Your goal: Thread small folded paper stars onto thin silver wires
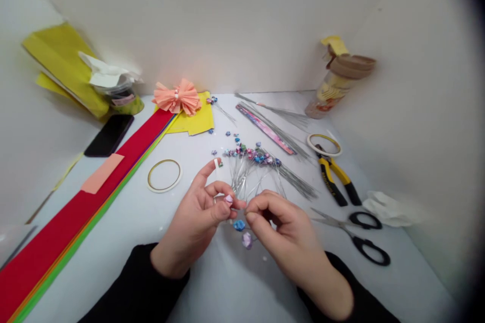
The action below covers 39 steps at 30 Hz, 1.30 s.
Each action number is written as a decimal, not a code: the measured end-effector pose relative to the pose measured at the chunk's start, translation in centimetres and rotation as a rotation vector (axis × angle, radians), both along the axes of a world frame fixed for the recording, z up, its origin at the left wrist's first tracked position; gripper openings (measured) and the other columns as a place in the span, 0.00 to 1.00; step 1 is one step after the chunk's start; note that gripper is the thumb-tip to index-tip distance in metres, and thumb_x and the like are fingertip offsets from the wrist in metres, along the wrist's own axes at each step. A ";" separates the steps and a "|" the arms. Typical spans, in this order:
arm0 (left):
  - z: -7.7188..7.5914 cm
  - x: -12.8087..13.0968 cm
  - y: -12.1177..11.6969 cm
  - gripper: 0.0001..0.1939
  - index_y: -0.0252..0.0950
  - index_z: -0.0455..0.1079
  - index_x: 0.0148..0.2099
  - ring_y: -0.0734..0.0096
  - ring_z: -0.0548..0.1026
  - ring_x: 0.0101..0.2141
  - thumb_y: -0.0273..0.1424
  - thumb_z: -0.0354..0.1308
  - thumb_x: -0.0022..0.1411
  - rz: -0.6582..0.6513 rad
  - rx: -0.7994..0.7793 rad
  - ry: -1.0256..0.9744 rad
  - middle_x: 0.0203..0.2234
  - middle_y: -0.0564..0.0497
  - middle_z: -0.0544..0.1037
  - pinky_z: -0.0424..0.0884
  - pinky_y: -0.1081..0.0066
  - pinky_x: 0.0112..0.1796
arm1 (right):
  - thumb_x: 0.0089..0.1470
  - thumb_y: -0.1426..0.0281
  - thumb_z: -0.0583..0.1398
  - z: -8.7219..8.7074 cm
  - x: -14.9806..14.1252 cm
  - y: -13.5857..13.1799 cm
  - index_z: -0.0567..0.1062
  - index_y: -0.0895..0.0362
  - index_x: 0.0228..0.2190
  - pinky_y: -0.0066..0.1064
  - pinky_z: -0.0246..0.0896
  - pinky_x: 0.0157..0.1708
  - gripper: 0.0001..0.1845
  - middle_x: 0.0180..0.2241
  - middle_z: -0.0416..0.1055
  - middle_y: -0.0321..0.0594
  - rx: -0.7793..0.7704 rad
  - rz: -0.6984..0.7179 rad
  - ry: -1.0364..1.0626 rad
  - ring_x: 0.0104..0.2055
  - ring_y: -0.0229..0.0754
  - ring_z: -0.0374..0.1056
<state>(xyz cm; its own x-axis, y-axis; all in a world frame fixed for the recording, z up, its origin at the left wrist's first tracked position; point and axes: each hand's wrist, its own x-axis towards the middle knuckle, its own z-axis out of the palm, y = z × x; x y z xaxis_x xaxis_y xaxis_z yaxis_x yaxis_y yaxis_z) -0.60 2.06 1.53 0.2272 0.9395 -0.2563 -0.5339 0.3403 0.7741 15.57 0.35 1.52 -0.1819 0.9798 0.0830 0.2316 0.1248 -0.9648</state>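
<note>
Lilac paper flower (228,200) sits pinched in the left hand (193,227); the right hand (282,229) closes from 3 o'clock on something too thin to tell. Flower-tipped wire bundle (252,171) lies at 12 o'clock, its wires pointing toward both hands.

Left hand (193,219) meets right hand (284,232) near wired flowers (250,159).

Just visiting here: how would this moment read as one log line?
left hand: pinches small lilac flower | right hand: fingertips beside it | nearby: wire-stemmed flowers, yellow-handled pliers, scissors
</note>
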 end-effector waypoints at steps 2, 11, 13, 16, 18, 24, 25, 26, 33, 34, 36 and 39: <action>0.0 0.0 0.1 0.41 0.41 0.49 0.62 0.76 0.78 0.29 0.20 0.67 0.52 0.007 -0.005 0.004 0.27 0.59 0.75 0.74 0.80 0.30 | 0.52 0.75 0.56 -0.1 0.0 0.0 0.70 0.55 0.24 0.27 0.57 0.25 0.07 0.23 0.65 0.33 0.006 -0.017 -0.006 0.25 0.35 0.61; 0.0 0.0 0.0 0.46 0.38 0.46 0.64 0.74 0.79 0.30 0.20 0.69 0.50 0.022 -0.009 -0.003 0.27 0.58 0.76 0.74 0.79 0.30 | 0.50 0.79 0.57 -0.2 0.0 0.2 0.72 0.55 0.24 0.24 0.56 0.24 0.08 0.22 0.66 0.31 0.101 -0.078 -0.056 0.24 0.33 0.62; 0.0 0.0 0.0 0.46 0.39 0.45 0.64 0.74 0.80 0.29 0.20 0.68 0.50 0.019 -0.007 -0.003 0.27 0.58 0.76 0.75 0.79 0.30 | 0.49 0.79 0.58 -0.2 0.0 0.2 0.72 0.55 0.24 0.24 0.56 0.23 0.08 0.22 0.67 0.31 0.116 -0.079 -0.061 0.24 0.33 0.61; 0.0 -0.1 0.1 0.47 0.39 0.45 0.64 0.74 0.80 0.29 0.20 0.68 0.50 0.017 -0.013 0.000 0.27 0.58 0.77 0.74 0.80 0.29 | 0.49 0.80 0.58 -0.3 0.0 0.2 0.72 0.55 0.24 0.23 0.55 0.23 0.08 0.22 0.66 0.31 0.128 -0.086 -0.059 0.24 0.33 0.61; 0.1 -0.1 0.1 0.47 0.39 0.45 0.64 0.74 0.80 0.29 0.21 0.69 0.50 0.014 -0.017 -0.002 0.27 0.59 0.76 0.74 0.80 0.29 | 0.49 0.80 0.58 -0.4 0.0 0.2 0.72 0.55 0.24 0.23 0.56 0.23 0.08 0.22 0.66 0.31 0.128 -0.089 -0.056 0.24 0.33 0.61; -0.2 -0.2 0.1 0.46 0.39 0.47 0.64 0.74 0.79 0.32 0.21 0.69 0.50 0.025 0.018 0.016 0.27 0.58 0.77 0.74 0.78 0.33 | 0.49 0.80 0.58 -0.3 -0.1 0.3 0.72 0.56 0.24 0.23 0.56 0.24 0.08 0.22 0.66 0.31 0.134 -0.096 -0.054 0.24 0.33 0.62; -0.3 -0.2 0.0 0.46 0.38 0.47 0.64 0.73 0.79 0.33 0.22 0.69 0.50 0.035 0.023 0.027 0.26 0.58 0.77 0.74 0.78 0.35 | 0.49 0.80 0.58 -0.3 -0.1 0.2 0.72 0.56 0.24 0.23 0.56 0.24 0.08 0.22 0.66 0.31 0.135 -0.101 -0.052 0.24 0.33 0.62; -0.3 -0.2 0.0 0.46 0.38 0.48 0.64 0.73 0.79 0.35 0.22 0.69 0.49 0.043 0.027 0.035 0.26 0.58 0.77 0.73 0.78 0.36 | 0.49 0.79 0.58 -0.3 -0.1 0.2 0.72 0.55 0.24 0.23 0.56 0.24 0.08 0.22 0.66 0.31 0.133 -0.104 -0.049 0.24 0.33 0.62; -0.3 -0.2 -0.1 0.47 0.39 0.47 0.65 0.72 0.79 0.34 0.22 0.70 0.49 -0.004 0.022 -0.006 0.27 0.57 0.78 0.73 0.75 0.37 | 0.51 0.78 0.57 -0.3 -0.1 0.2 0.72 0.55 0.24 0.25 0.57 0.25 0.08 0.22 0.67 0.32 0.080 -0.076 -0.042 0.25 0.34 0.62; -0.3 -0.2 -0.2 0.46 0.39 0.47 0.65 0.73 0.79 0.34 0.22 0.69 0.50 -0.008 0.022 -0.014 0.27 0.57 0.78 0.72 0.76 0.37 | 0.51 0.77 0.57 -0.3 -0.1 0.2 0.72 0.56 0.24 0.25 0.57 0.25 0.08 0.22 0.67 0.32 0.078 -0.074 -0.043 0.25 0.34 0.62; -0.5 -0.2 -0.2 0.46 0.40 0.48 0.65 0.74 0.79 0.33 0.22 0.69 0.50 -0.013 0.033 -0.023 0.27 0.57 0.78 0.72 0.77 0.36 | 0.52 0.77 0.57 -0.4 -0.1 0.3 0.72 0.56 0.24 0.25 0.57 0.25 0.07 0.23 0.67 0.32 0.073 -0.070 -0.044 0.25 0.34 0.62; -0.8 -0.3 -0.3 0.47 0.40 0.47 0.65 0.75 0.78 0.33 0.24 0.70 0.49 -0.014 0.067 -0.011 0.27 0.57 0.78 0.71 0.77 0.35 | 0.52 0.76 0.57 -0.6 0.0 0.3 0.73 0.55 0.25 0.26 0.58 0.25 0.07 0.23 0.68 0.33 0.055 -0.074 -0.034 0.25 0.35 0.63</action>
<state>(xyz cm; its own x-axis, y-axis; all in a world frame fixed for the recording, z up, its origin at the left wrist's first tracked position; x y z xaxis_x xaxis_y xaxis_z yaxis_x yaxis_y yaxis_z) -0.89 1.80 0.77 0.2424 0.9513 -0.1906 -0.5380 0.2953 0.7895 15.56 0.61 0.91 -0.1132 0.9847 0.1324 0.2744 0.1591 -0.9484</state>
